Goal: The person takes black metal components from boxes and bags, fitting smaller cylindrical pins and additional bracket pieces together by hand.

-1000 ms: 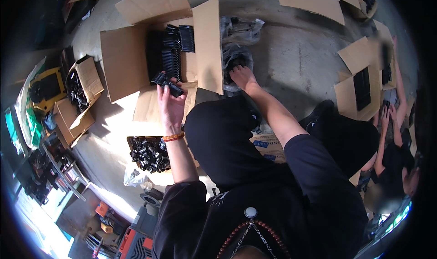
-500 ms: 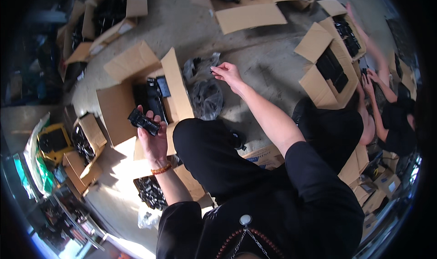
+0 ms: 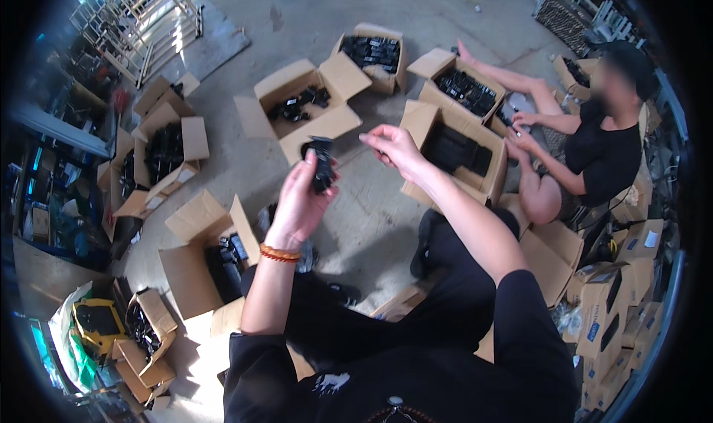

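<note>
The left hand point(image 3: 297, 200) has its fingers wrapped around a black part point(image 3: 321, 172), up in the air. The right hand point(image 3: 399, 154) is near it, fingertips bunched — I can't tell if they pinch something tiny. Beyond sits an open brown box point(image 3: 321, 132) — black bits inside.

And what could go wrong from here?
The black part in the left hand is held up in the air, so it might slip and fall. The right hand looks pinched; if it holds something tiny, which I can't make out, that could get lost. The open box beside the left leg might get bumped.
</note>
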A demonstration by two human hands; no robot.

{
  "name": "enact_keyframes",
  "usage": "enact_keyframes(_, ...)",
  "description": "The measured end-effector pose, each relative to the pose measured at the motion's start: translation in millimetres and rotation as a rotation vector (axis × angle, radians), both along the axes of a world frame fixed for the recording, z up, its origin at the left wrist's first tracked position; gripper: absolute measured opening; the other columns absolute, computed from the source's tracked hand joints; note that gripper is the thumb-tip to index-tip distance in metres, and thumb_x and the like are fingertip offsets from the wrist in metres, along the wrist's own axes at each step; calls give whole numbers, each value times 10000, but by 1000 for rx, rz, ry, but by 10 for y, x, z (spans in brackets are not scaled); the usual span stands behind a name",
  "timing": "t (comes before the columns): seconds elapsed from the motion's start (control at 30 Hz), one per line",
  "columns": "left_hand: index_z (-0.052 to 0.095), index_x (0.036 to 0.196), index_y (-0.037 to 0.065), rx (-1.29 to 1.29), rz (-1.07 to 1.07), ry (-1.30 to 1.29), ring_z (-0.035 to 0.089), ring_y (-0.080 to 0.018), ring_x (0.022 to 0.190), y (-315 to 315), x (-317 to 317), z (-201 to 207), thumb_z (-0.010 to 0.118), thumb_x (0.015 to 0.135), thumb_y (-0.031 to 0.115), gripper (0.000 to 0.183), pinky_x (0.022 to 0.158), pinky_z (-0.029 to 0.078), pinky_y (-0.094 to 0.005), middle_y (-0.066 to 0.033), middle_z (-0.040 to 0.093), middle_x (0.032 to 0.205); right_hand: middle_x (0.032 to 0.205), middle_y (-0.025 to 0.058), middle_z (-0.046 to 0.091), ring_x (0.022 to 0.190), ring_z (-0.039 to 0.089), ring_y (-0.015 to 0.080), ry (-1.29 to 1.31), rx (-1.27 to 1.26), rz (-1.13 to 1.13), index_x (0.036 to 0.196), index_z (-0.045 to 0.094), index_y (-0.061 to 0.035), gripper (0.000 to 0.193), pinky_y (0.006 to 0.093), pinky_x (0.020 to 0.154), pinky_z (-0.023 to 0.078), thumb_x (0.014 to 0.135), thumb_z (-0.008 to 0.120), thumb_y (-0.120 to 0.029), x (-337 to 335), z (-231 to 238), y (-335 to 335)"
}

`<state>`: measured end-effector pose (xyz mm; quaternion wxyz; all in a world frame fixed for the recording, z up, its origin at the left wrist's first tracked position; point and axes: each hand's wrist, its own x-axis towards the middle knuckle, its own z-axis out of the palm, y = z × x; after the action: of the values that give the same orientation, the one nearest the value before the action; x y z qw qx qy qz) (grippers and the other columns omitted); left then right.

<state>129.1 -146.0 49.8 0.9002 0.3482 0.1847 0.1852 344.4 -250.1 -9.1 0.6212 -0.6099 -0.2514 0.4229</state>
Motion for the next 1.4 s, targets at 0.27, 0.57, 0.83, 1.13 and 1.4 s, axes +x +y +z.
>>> enact_keyframes(0.27,379,1460,269,-240,-267,27,514,-137,752,-338,618,-627,444,1033,297,433,607,447,-244,-56,573,1012,591,-21,588,469,485,35,-200,-292,25,774,695,-62,343,207,409,338,800,809,-385,335,-63,-659)
enact_keyframes(0.57,451,1371,257,-193,-155,81,462,-101,725,-91,662,-772,380,1011,549,469,583,364,-225,-7,559,946,645,-27,599,509,465,12,32,-202,240,752,663,-66,366,193,432,328,826,789,-401,180,28,-314)
enact_keyframes(0.83,388,1431,264,-213,-118,-63,488,-97,744,33,619,-807,386,1022,518,481,660,423,-262,14,517,871,882,58,705,729,654,91,338,-72,262,1058,685,9,229,213,665,544,919,682,-173,183,-43,-284)
enact_keyframes(1.13,441,1368,100,-209,-145,-84,451,-116,665,-16,484,-774,269,1017,595,630,686,418,-268,-7,491,758,843,67,703,729,677,123,201,112,256,1109,672,18,223,232,684,557,916,667,-95,-65,151,-296)
enact_keyframes(1.4,510,1319,98,-172,-131,-10,462,-84,666,-71,531,-788,271,1030,571,604,669,408,-251,11,526,822,992,134,725,873,715,163,120,139,290,1124,663,37,246,242,739,568,906,674,-78,-164,209,-270)
